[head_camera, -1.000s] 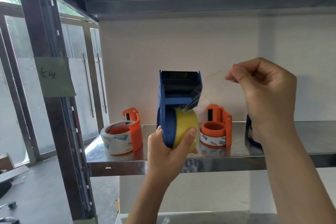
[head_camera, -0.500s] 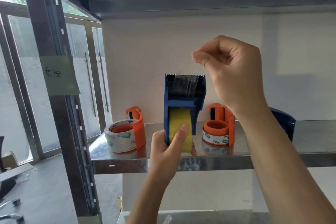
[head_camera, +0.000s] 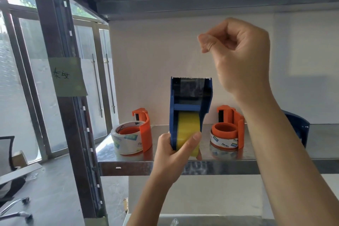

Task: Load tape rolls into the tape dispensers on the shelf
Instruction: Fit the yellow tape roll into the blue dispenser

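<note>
- Blue dispenser point(head_camera: 190, 101) with the yellow roll point(head_camera: 187, 130) seated in it is held in the air, upright, in front of the shelf point(head_camera: 229, 166) edge, not on it.
- Left hand point(head_camera: 172, 154) grips the bottom of it: fingers wrapped round the body, thumb pressed on the roll face.
- Right hand point(head_camera: 242, 55) is up and right of the serrated blade point(head_camera: 190, 78). Thumb and forefinger tips point(head_camera: 206, 42) are pressed together in a pinch, other fingers curled in.
- Tape end point(head_camera: 203, 39) in that pinch is clear film and nearly invisible; I judge it's pinched there, can't trace it down to the blade.
- Clear strip point(head_camera: 192, 86) shows across the head below the blade.
- Handling: the plastic shell looks light and stiff, so grip its side walls. The film is thin, sticky, folds on itself. Likely best pinched at the very end and kept taut. Blade teeth are sharp.
- Two orange dispensers point(head_camera: 145, 130) point(head_camera: 231, 126) lie on the shelf with rolls on their hubs.
- Second blue dispenser point(head_camera: 297, 126) is mostly hidden behind the right forearm; can't tell if it's loaded.
- Roll core and hub of the held one are hidden.
</note>
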Demonstrator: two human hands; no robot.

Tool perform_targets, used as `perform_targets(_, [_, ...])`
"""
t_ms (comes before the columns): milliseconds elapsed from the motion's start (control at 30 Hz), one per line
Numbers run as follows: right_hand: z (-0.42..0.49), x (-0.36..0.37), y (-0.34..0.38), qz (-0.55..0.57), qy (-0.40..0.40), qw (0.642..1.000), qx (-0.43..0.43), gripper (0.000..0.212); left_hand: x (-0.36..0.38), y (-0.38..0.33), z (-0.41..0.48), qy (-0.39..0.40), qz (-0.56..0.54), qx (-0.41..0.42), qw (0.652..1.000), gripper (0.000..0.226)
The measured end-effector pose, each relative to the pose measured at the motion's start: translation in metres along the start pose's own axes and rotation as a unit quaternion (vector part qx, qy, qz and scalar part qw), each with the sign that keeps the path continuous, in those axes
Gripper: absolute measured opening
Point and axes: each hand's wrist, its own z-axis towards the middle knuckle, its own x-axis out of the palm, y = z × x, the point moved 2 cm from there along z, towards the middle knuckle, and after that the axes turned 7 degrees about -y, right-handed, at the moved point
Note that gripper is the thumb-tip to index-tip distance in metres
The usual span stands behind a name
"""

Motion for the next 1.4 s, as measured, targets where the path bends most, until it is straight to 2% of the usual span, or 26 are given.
perform_targets(167, [0.003,0.003,-0.008,0.007,0.019,1.000,0.011,0.009,-0.001,0.006,-0.003,0.000,-0.004,-0.007,1.000,0.023])
perform_targets(400, [0.005,-0.001,-0.020,0.013,0.035,0.999,0.039,0.009,-0.002,0.008,-0.006,-0.012,-0.022,0.002,1.000,0.021])
perform_targets(567, [0.009,-0.004,-0.041,0.054,0.036,0.989,0.135,0.009,-0.004,0.005,-0.011,0.007,-0.050,0.026,0.998,0.023])
perform_targets(700, [0.001,0.002,-0.054,0.079,0.071,0.970,0.218,0.012,-0.007,0.005,-0.010,0.001,-0.057,0.023,0.998,0.026])
perform_targets(833, [-0.013,0.004,-0.064,0.134,0.114,0.929,0.326,0.013,-0.011,0.004,-0.010,-0.012,-0.057,0.010,0.998,0.029])
perform_targets(933, [-0.028,0.008,-0.066,0.193,0.108,0.891,0.396,0.020,-0.014,0.005,-0.009,-0.028,-0.056,0.004,0.998,0.054])
perform_targets(1033, [-0.046,0.014,-0.070,0.244,0.098,0.854,0.448,0.027,-0.015,0.001,-0.009,-0.028,-0.068,0.011,0.997,0.069])
perform_targets(1133, [-0.064,0.017,-0.065,0.282,0.117,0.821,0.483,0.014,-0.016,-0.001,-0.007,-0.024,-0.105,0.007,0.994,0.050])
perform_targets(1200, [-0.073,0.019,-0.058,0.319,0.120,0.799,0.496,0.021,-0.016,-0.001,-0.005,-0.013,-0.139,0.001,0.990,0.040])
perform_targets(1267, [-0.079,0.020,-0.052,0.335,0.110,0.772,0.529,0.026,-0.016,-0.002,-0.001,0.010,-0.177,-0.018,0.984,0.038])
perform_targets(1400, [-0.082,0.018,-0.042,0.367,0.100,0.756,0.532,0.009,-0.021,-0.003,0.008,0.046,-0.254,-0.055,0.964,0.047])
